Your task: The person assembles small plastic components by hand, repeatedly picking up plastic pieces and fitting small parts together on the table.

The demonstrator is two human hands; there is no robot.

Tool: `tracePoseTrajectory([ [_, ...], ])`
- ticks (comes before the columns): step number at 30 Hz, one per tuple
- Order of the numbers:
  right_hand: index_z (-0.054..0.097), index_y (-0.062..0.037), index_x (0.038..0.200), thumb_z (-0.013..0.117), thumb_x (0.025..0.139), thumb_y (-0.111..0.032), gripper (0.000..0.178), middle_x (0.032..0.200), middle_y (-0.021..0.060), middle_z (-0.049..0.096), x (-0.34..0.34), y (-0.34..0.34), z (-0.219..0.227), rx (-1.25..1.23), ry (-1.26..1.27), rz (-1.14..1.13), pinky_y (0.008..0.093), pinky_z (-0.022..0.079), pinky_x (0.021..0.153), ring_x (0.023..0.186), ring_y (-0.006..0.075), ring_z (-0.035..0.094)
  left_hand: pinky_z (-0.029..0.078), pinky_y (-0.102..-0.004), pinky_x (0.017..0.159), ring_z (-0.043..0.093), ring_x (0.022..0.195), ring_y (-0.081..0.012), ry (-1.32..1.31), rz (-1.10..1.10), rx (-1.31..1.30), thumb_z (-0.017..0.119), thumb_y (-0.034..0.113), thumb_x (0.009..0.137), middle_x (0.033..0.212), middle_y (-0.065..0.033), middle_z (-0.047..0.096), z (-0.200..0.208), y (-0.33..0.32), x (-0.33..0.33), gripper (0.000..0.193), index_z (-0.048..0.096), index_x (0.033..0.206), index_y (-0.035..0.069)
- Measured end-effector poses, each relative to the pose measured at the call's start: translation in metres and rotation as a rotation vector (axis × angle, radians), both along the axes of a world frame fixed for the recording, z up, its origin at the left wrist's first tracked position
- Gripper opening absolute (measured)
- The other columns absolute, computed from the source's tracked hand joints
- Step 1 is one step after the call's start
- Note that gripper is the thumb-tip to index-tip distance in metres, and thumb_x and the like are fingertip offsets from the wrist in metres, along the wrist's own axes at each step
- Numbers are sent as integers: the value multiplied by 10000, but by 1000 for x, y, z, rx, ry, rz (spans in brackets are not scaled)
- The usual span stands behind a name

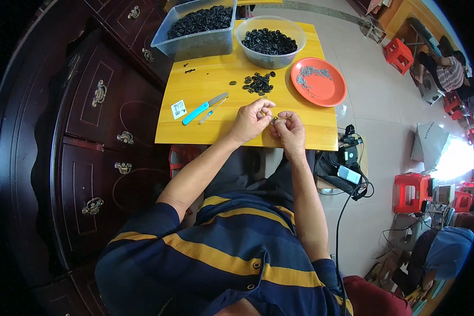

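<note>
My left hand (252,121) and my right hand (290,131) meet over the near edge of the yellow table (221,134). Between thumb and finger, the right hand pinches a small dark oval piece (274,120), mostly covered by the fingertips. The left hand's fingers are curled close beside that piece; what they hold, if anything, is too small to make out. Just beyond the hands lies a loose pile of small black oval pieces (259,83). To the right, an orange-red plate (338,95) carries many tiny silvery metal parts (313,75).
A clear rectangular bin (205,49) and a round clear tub (271,61), both full of black pieces, stand at the back. A blue-handled knife (197,112), a thin screwdriver-like tool (214,109) and a white label (178,109) lie left. Dark wooden drawers (97,126) flank the table.
</note>
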State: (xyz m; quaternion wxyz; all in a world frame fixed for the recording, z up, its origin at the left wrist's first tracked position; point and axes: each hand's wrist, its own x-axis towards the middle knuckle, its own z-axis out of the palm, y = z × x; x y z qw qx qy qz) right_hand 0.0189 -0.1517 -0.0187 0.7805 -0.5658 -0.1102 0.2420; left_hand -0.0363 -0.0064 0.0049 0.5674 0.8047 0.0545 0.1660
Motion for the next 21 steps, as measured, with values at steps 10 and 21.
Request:
tracePoseTrajectory([
  [10, 527, -16, 1057, 595, 923, -50, 154, 744, 3, 597, -1, 0, -2, -27, -34, -8, 212, 434, 559, 627, 62, 546, 508, -247, 671, 623, 708, -71, 17, 7, 107, 642, 29, 841, 800, -15, 655, 9, 1, -2, 257, 612, 1095, 44],
  [21, 516, -42, 1037, 584, 917, -16, 141, 781, 17, 614, 2, 2, -8, -100, -107, 24, 217, 487, 608, 664, 82, 590, 514, -255, 665, 631, 676, -96, 38, -12, 151, 656, 32, 826, 772, -22, 661, 13, 2, 1, 263, 616, 1086, 47],
])
